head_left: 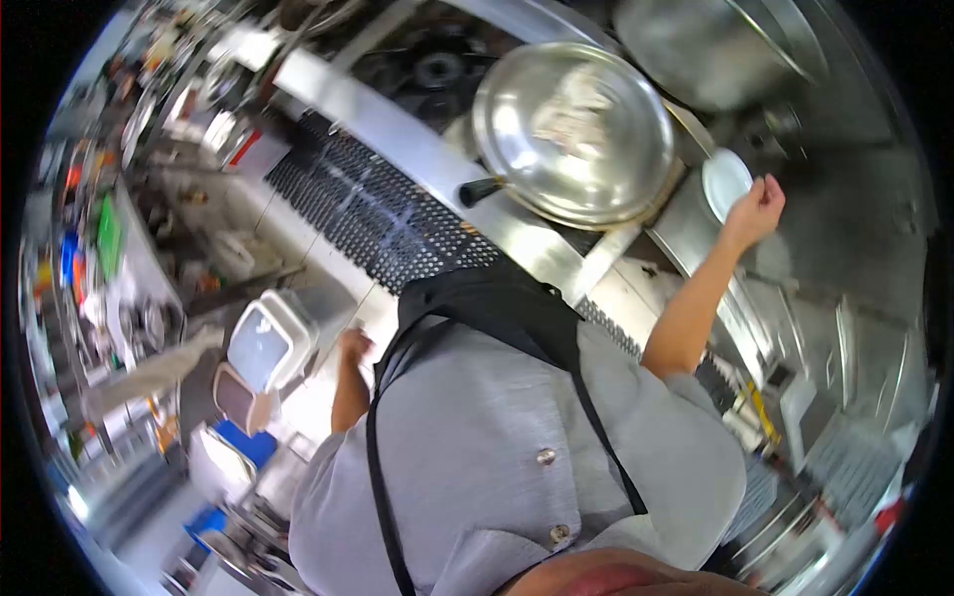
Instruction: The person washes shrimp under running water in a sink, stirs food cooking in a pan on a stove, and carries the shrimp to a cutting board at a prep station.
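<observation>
My right hand [757, 208] reaches over the steel counter on the right, its fingers curled together. A small white dish [726, 185] shows right beside it, partly covered by the hand. The fingertips sit to the right of the dish, and whatever they hold, if anything, is hidden. My left hand [355, 345] hangs low at my side above the tiled floor, blurred, so its fingers cannot be made out. In front of me a wide steel pan [636, 139] with a black handle [481, 192] stands on the stove, pale pieces of food [576, 109] in it.
A large steel pot [711, 60] stands behind the pan, and a gas burner [437, 70] lies to its left. A black perforated mat [368, 199] covers the floor ahead. White bins [266, 343] stand to my left, near a cluttered counter with a green board [109, 236].
</observation>
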